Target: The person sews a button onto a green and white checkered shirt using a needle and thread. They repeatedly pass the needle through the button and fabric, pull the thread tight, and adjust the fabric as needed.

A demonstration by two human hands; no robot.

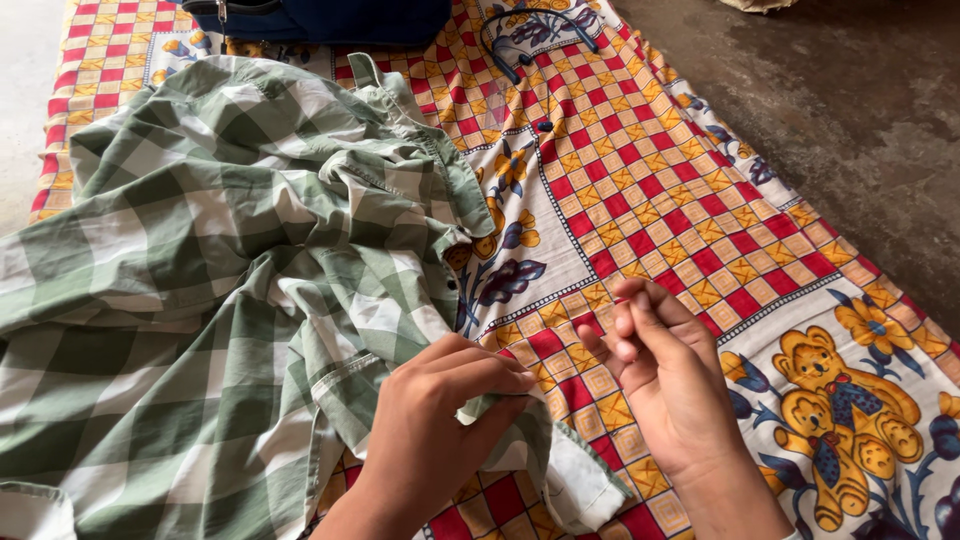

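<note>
- Left hand [440,420] pinches my green checked shirt's [200,280] hem, near the patterned sheet's [700,200] front edge.
- Right hand [665,375] hovers beside it, fingers curled together; whether it holds anything, I cannot tell.

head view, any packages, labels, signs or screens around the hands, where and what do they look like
None: no package, label, sign or screen shows.
Near the hands lie only a green and white checked shirt, a patterned red and yellow sheet, a dark blue bag at the top edge and a thin dark cord beside it.
</note>
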